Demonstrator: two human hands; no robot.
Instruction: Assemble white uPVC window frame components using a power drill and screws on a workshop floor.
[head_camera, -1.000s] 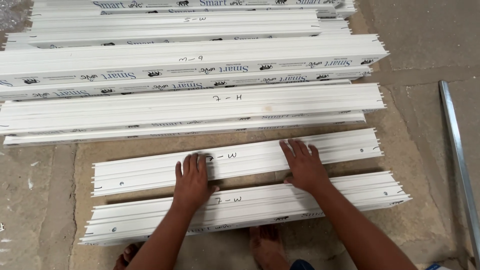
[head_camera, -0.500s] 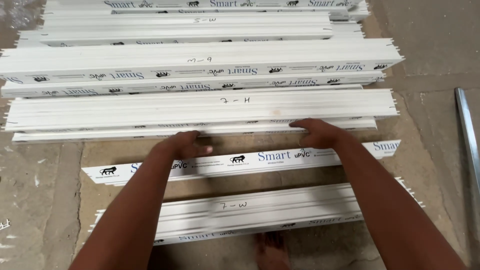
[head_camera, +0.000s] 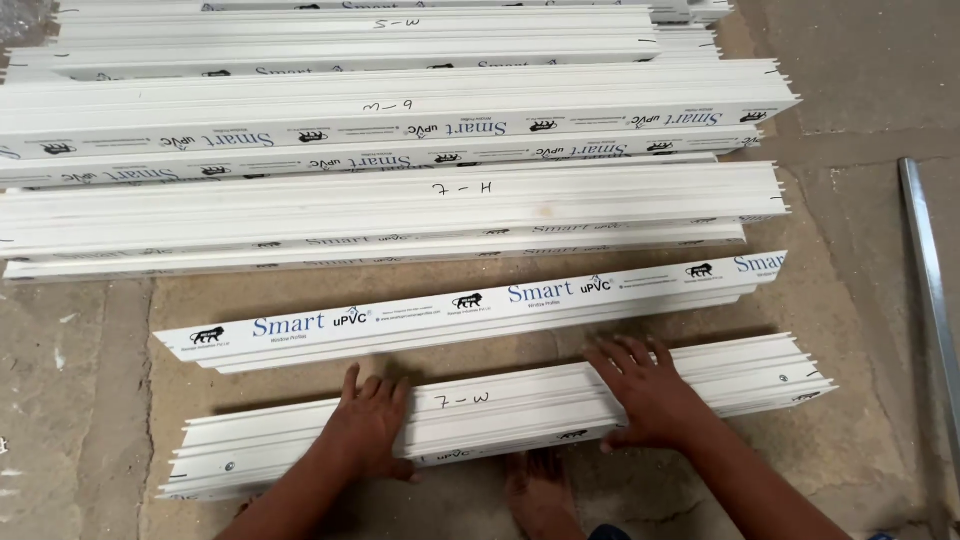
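Note:
Two short white plastic window profiles lie side by side on the floor in front of me. The near short profile (head_camera: 500, 415) has ribbed channels facing up and a handwritten mark. My left hand (head_camera: 372, 420) rests flat on its left half, fingers spread. My right hand (head_camera: 645, 390) lies flat on its right half, gripping over the front edge. The far short profile (head_camera: 480, 305) lies just beyond, printed face up, and neither hand touches it.
Several long white profiles (head_camera: 400, 200) lie in rows further back, filling the upper view. A grey metal bar (head_camera: 930, 290) runs along the floor at the right. My bare foot (head_camera: 540, 495) sits just below the near profile. The floor (head_camera: 80, 400) is rough concrete.
Both hands came back from the far short profile, which now lies turned with its printed face up, and settled on the near short profile.

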